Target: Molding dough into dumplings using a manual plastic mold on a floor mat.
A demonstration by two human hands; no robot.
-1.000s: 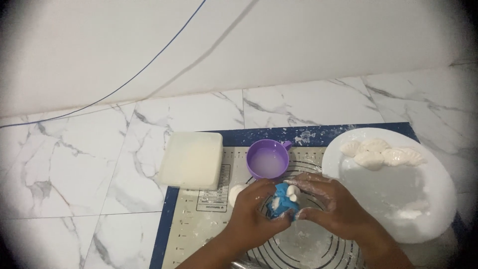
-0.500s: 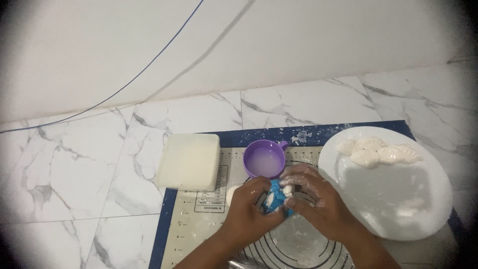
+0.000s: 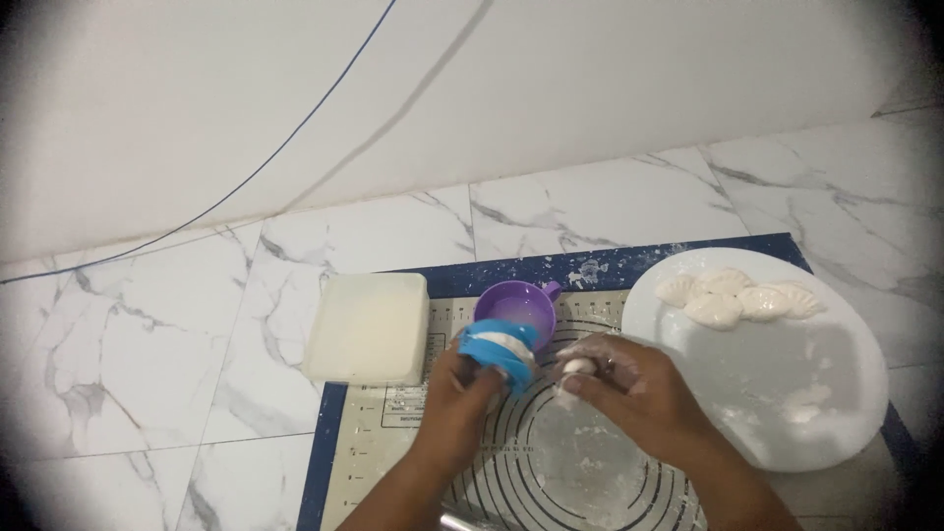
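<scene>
Blue plastic dumpling press, folded nearly shut, sits clenched in my left hand; just right of it, my right hand pinches a white dough piece, both above the baking mat.

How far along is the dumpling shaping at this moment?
Done: about four white crimped dumplings lie on the round white plate. In hand: the left hand holds the blue hinged dumpling press with dough showing in it, and the right hand pinches a small white dough piece. Most of the plate is bare; how much dough is left cannot be seen.
</scene>
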